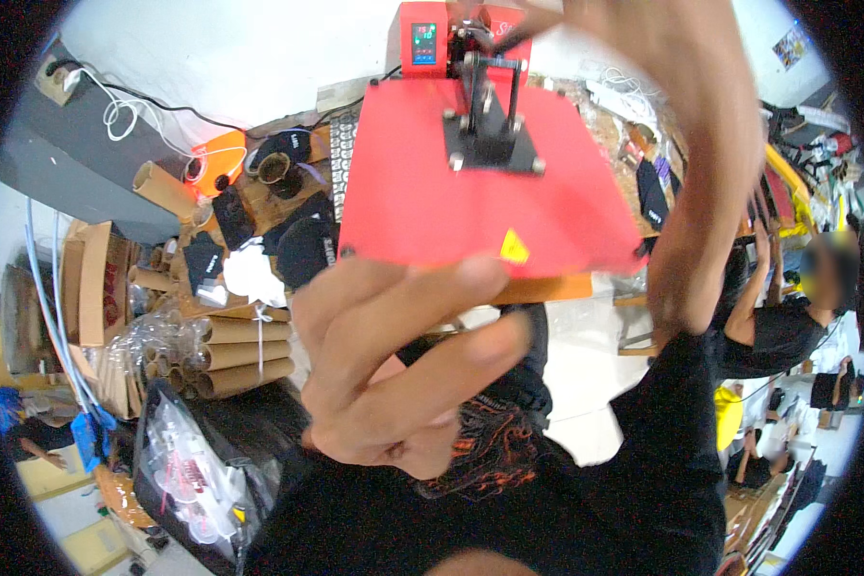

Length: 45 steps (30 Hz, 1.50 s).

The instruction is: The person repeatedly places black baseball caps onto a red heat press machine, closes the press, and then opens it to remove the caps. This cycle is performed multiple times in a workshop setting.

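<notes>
A red heat press (490, 182) with a flat top plate and a black bracket stands in front of me. Before the plate's near edge hangs my left hand (403, 355), its half-bent fingers apart and nothing visible in them. My right arm rises along the right side of the press. At the top edge of the picture, my right hand (634, 29) is near the press's dark lever linkage (490, 58); its fingers are blurred and partly cut off, so its grip is unclear. Behind the plate sits a red control box (422, 43) with a lit display.
Cardboard tubes (245, 355) are stacked at the left, near black fabric pieces (307, 245) and an orange tape dispenser-like object (213, 163). A black bag (192, 480) holds clear plastic items at lower left. Another person (778, 326) works at the right.
</notes>
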Each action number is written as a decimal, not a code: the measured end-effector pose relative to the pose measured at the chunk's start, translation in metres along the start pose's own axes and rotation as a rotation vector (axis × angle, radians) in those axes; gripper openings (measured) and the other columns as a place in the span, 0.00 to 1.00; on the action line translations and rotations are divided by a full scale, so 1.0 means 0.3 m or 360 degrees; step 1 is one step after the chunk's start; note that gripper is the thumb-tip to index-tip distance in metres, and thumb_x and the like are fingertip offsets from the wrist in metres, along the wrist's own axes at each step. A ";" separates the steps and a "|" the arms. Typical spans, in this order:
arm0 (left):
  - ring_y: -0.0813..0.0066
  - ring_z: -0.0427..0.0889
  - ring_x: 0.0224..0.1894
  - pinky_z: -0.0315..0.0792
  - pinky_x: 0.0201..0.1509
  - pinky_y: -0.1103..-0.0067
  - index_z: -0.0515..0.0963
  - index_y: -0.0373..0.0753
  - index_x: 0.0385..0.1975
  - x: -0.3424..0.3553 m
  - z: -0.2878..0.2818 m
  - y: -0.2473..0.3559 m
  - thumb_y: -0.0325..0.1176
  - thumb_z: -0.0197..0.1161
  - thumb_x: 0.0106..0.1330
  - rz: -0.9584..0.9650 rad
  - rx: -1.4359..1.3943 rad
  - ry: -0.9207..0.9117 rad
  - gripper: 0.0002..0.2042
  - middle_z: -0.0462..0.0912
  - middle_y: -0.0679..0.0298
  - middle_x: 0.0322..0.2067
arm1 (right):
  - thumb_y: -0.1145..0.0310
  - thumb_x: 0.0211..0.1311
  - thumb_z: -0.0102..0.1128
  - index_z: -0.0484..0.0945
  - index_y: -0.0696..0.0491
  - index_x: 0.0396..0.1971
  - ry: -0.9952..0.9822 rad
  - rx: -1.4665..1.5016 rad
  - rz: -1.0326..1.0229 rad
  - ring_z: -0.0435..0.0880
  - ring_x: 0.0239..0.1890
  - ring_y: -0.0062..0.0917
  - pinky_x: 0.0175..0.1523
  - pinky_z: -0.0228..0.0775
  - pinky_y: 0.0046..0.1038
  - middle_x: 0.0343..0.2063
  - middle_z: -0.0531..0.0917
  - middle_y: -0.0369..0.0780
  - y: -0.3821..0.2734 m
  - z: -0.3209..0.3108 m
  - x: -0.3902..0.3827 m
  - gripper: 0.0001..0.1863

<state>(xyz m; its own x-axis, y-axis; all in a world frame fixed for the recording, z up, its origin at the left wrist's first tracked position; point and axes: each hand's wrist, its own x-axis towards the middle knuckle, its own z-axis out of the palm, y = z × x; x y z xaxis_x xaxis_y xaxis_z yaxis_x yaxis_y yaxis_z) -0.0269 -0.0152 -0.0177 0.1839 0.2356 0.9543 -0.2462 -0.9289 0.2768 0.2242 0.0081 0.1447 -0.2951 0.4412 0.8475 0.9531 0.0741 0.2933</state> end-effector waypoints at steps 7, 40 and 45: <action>0.46 0.76 0.62 0.62 0.70 0.56 0.85 0.36 0.50 0.016 0.369 -0.171 0.40 0.57 0.70 -0.0692 0.0101 -0.1049 0.18 0.82 0.52 0.57 | 0.34 0.46 0.67 0.81 0.56 0.21 -0.0644 0.1342 0.0505 0.83 0.27 0.37 0.35 0.75 0.41 0.19 0.81 0.43 -0.395 0.003 -0.745 0.33; 0.63 0.73 0.29 0.66 0.34 0.68 0.74 0.34 0.26 -0.596 0.355 -0.391 0.62 0.33 0.77 -0.0699 -0.0290 0.0429 0.36 0.74 0.57 0.27 | 0.51 0.71 0.60 0.77 0.53 0.24 0.0621 0.1404 0.0932 0.84 0.37 0.39 0.57 0.75 0.45 0.30 0.83 0.39 -0.438 0.201 -1.024 0.21; 0.58 0.81 0.47 0.77 0.58 0.65 0.66 0.25 0.63 -0.445 0.215 -0.466 0.56 0.49 0.78 -0.0482 -0.1385 0.0293 0.34 0.72 0.46 0.59 | 0.63 0.67 0.61 0.75 0.55 0.22 0.0888 0.1287 0.0907 0.82 0.31 0.41 0.43 0.74 0.44 0.26 0.81 0.43 -0.370 0.143 -0.803 0.15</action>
<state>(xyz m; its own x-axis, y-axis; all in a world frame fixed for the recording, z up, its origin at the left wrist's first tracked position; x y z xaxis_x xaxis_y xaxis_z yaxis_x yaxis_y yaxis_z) 0.0445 0.0649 -0.1910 0.2215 0.5431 0.8099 -0.8510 -0.2978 0.4325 0.1923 -0.0682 -0.1109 0.3999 0.1502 0.9041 0.6620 0.6349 -0.3983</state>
